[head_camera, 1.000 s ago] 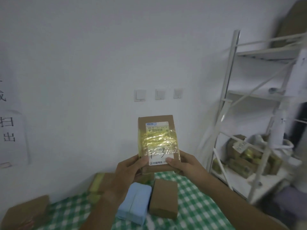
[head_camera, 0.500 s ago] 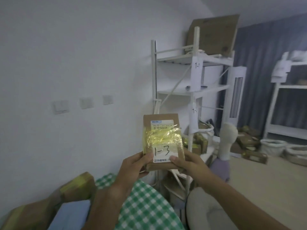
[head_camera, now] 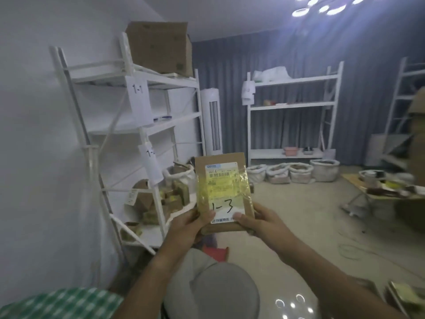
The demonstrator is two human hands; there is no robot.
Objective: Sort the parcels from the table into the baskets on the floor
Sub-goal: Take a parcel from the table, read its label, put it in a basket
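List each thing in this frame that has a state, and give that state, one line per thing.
parcel: upright, label marked 1-3 facing the camera, held off the table
left hand: grips the parcel's lower left edge
right hand: grips the parcel's lower right edge
cardboard box: on the near rack's top shelf, flaps open
white baskets: on the floor by the far rack, holding parcels
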